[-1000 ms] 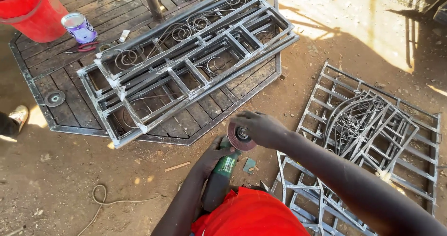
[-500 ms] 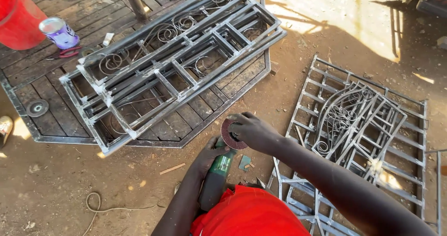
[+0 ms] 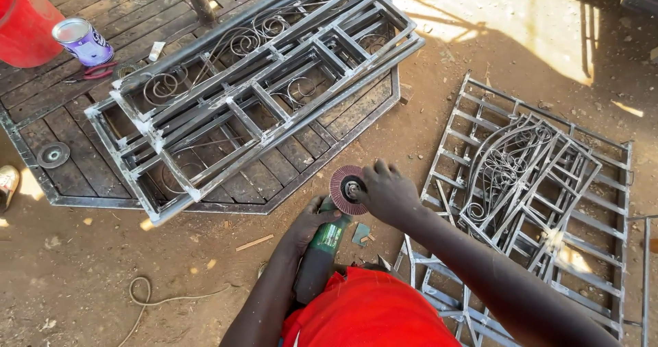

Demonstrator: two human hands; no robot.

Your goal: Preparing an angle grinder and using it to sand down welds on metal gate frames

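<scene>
My left hand (image 3: 310, 222) grips the green body of an angle grinder (image 3: 322, 251), held over the dirt ground in front of my red shirt. My right hand (image 3: 387, 193) rests on the grinder's head, fingers closed at the reddish flap disc (image 3: 345, 188). A stack of welded steel window grilles with scrollwork (image 3: 260, 87) lies just beyond the disc on a dark metal-framed panel (image 3: 41, 162).
More steel grilles (image 3: 534, 182) lie on the ground to my right. A red bucket (image 3: 24, 21), a small purple-labelled tin (image 3: 83, 41), pliers and a loose grinding disc (image 3: 53, 155) sit at the left. A cable (image 3: 157, 295) loops on the dirt.
The view has drifted, so the grilles sit further left and up. Both hands stay on the grinder, right hand still at the disc.
</scene>
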